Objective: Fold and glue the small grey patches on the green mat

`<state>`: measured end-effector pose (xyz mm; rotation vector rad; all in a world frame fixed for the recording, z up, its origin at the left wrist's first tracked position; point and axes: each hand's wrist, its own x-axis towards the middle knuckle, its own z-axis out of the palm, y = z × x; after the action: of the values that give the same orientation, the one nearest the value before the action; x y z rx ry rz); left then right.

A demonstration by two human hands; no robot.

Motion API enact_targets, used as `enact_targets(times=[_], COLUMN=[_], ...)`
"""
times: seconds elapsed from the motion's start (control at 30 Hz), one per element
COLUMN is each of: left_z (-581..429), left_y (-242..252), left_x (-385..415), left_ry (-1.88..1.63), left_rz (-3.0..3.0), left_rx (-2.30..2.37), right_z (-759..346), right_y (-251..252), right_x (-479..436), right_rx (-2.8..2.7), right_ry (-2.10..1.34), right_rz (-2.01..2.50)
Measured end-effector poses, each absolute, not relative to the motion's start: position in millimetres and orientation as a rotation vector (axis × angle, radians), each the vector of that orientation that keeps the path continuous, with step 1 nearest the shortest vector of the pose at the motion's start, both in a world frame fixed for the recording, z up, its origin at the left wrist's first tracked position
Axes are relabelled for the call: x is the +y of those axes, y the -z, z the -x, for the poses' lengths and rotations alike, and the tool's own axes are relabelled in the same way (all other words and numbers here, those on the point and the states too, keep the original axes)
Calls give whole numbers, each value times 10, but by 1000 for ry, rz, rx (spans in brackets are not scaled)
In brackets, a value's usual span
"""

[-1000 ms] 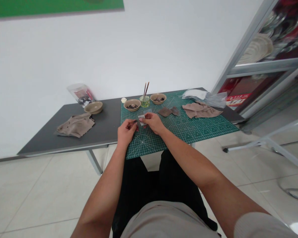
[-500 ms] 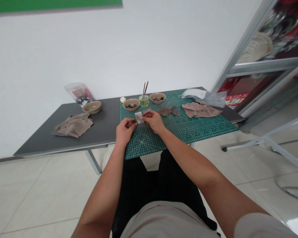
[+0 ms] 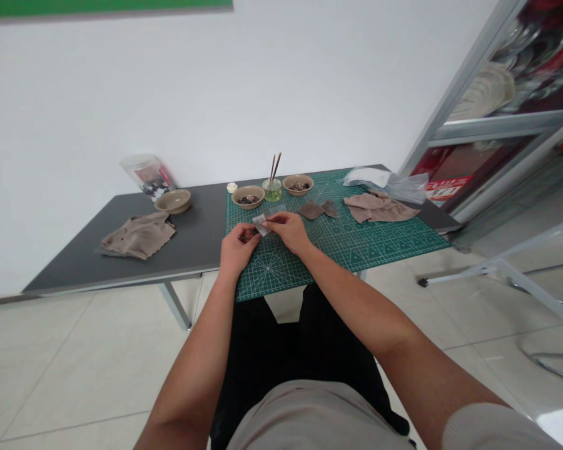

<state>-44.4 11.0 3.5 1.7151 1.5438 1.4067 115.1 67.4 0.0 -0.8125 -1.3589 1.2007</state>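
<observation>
In the head view my right hand (image 3: 289, 229) pinches a small grey-white sheet (image 3: 261, 225), perhaps a scrap of cloth or abrasive paper, between thumb and fingertips. Right beside it, the curled fingers of my left hand (image 3: 237, 247) are closed on something small and dark that I cannot make out. Both hands are above a green cutting mat (image 3: 309, 262). Just beyond them stand two tan bowls, the left one (image 3: 248, 199) and the right one (image 3: 298, 185), each with small dark pieces inside. A glass jar (image 3: 273, 190) of yellowish liquid with thin brushes or sticks stands between the bowls.
Brown patches (image 3: 311, 210) and a crumpled brown cloth (image 3: 379, 208) lie on the mat's right side, near a clear plastic bag (image 3: 394, 184). Leftward on the grey table (image 3: 197, 240) are another brown cloth (image 3: 141, 235), a bowl (image 3: 173, 202) and a plastic container (image 3: 147, 175).
The grey-white sheet has tilted and shifted slightly left and down, toward my left fingers. My right hand has turned a little with it, and both hands stay close together.
</observation>
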Motion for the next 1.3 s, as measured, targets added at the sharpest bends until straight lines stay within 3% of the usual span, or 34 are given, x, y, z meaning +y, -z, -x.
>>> enact_targets(times=[0.4, 0.63, 0.9, 1.3], left_z=[423, 424, 414, 408], left_y=[-32, -74, -33, -13], left_x=[132, 119, 97, 104], left_ry=[-1440, -1406, -1568, -1548], left_rz=[-1629, -1639, -1558, -1686], left_rx=[1589, 1587, 1733, 1902], right_z=[-1179, -1151, -1154, -1146], right_y=[-107, -99, -58, -73], right_x=[544, 482, 486, 516], right_rx=[-1674, -1829, -1938, -2015], right_ry=[-675, -867, -826, -787], right_rz=[902, 770, 783, 783])
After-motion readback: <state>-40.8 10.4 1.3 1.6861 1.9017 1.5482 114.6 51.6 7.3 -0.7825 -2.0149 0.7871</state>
